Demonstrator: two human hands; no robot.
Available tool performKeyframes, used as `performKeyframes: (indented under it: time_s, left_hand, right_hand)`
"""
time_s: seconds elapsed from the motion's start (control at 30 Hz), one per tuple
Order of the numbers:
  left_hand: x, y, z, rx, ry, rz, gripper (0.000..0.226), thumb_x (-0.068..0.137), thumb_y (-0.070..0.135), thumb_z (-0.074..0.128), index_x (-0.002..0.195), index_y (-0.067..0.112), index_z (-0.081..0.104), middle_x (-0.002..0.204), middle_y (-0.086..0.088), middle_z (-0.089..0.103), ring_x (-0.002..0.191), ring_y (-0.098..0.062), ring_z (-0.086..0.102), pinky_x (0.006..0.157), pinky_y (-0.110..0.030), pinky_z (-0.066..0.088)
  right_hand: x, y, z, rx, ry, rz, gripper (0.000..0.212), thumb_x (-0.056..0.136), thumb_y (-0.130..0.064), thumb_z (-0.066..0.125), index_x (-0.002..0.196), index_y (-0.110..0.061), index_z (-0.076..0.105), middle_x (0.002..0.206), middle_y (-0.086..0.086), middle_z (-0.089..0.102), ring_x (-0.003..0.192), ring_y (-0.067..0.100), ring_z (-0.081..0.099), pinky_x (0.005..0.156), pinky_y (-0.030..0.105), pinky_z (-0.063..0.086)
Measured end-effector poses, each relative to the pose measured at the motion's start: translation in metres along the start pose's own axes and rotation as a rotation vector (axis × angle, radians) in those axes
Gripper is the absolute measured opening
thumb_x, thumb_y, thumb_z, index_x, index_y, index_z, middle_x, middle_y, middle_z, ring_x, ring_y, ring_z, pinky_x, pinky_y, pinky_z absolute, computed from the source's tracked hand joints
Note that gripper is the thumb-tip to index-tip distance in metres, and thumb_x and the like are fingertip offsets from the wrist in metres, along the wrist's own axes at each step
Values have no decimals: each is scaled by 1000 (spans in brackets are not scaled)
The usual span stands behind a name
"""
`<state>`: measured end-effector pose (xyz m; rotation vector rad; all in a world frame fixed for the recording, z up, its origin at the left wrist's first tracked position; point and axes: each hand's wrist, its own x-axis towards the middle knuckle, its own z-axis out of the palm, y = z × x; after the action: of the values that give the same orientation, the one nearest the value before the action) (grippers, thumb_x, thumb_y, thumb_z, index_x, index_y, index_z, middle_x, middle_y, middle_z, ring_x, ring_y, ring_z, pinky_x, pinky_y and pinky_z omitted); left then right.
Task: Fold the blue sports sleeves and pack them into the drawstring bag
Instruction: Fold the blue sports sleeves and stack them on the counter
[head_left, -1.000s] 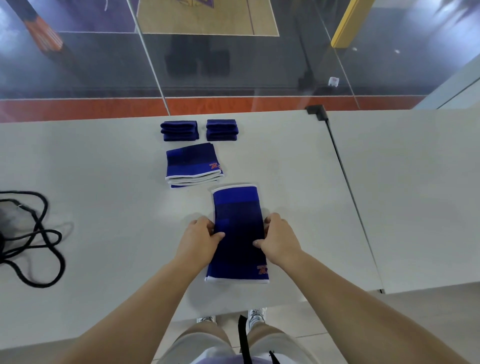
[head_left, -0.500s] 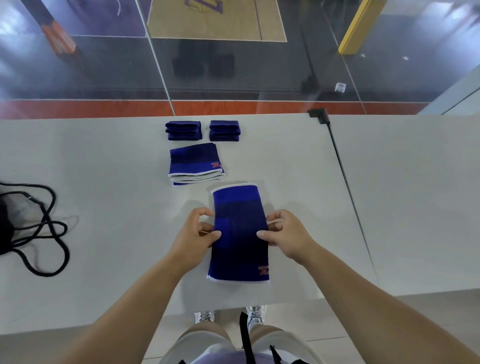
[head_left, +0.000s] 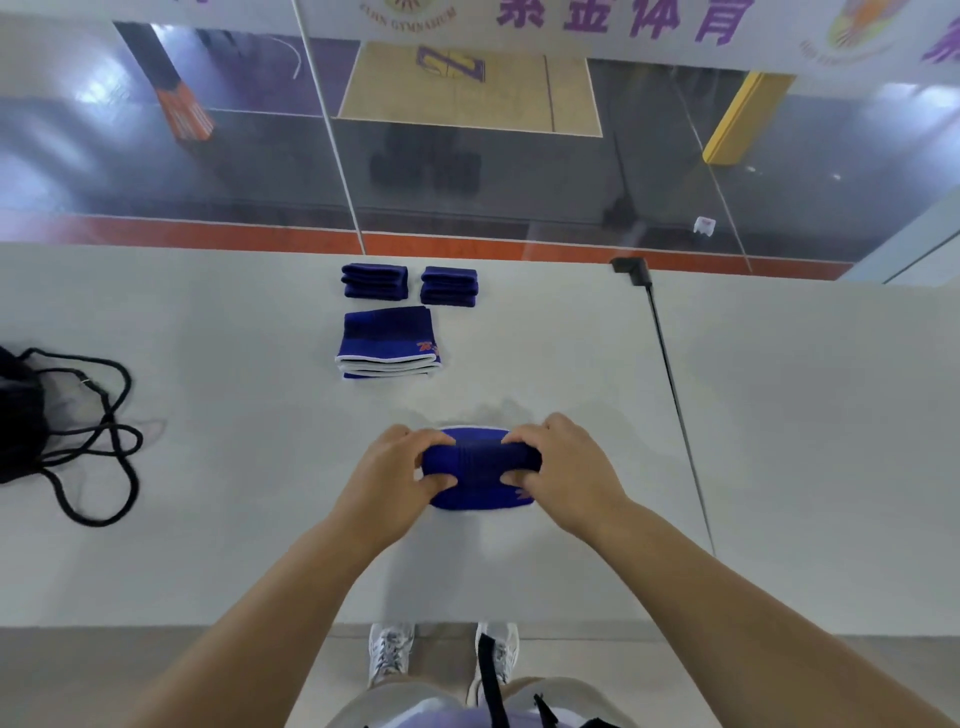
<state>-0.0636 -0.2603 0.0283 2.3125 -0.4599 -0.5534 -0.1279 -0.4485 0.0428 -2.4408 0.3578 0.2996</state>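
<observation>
- Your left hand (head_left: 387, 480) is gripping the left end of the blue sleeve (head_left: 480, 470), fingers curling over its top and the thumb pressing in from the near side.
- Your right hand (head_left: 566, 470) is gripping the right end the same way, fingers wrapping over the far edge.
- The sleeve is sitting doubled over between both hands, its fold bulging up, its lower layer lying on the white surface (head_left: 208, 519) near the front edge.
- At 12 o'clock from your hands, well apart, a folded sleeve stack (head_left: 387, 343) with white hems is lying flat.
- Further toward 12 o'clock, two small dark blue folded bundles are sitting side by side near the far edge: the left bundle (head_left: 374, 281) and the right bundle (head_left: 449, 286), just apart from each other.
- At 9 o'clock, far off at the left border, the black drawstring bag (head_left: 21, 415) is lying with its cords (head_left: 104, 441) looping loosely across the surface.
</observation>
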Motion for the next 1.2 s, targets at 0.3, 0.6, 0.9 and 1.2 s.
performKeyframes:
  time_s: [0.3,0.6,0.9,1.2]
  left_hand:
    - [-5,12,0,80,-153,-42,8,90,22,56,91,29,53,82,13,59,76,-5,56,63,-18,40]
    - [25,-17,-33,102,-63,-157,20,92,28,54,111,25,60,99,8,61,87,-12,58,76,-23,44]
    - [102,-74,-85,312,-3,-36,30,91,14,52,120,15,58,121,-5,54,106,-30,49,95,-33,39]
    - [153,-113,-92,452,-157,157,43,93,32,35,124,18,60,137,-3,49,122,-31,45,105,-29,27]
  right_hand:
    - [0,5,-33,21,-247,-130,7,94,-23,53,100,-25,53,91,-3,64,77,15,63,71,31,53]
    - [42,-10,-49,-80,-210,-128,9,95,-19,44,94,-24,53,92,-1,60,76,21,61,69,34,54]
    - [99,-43,-57,56,-105,-45,13,96,-19,48,97,-29,57,90,-7,65,80,10,60,69,26,49]
    - [129,-69,-46,115,-187,1,19,95,-19,50,102,-36,58,93,-11,66,86,8,62,76,27,55]
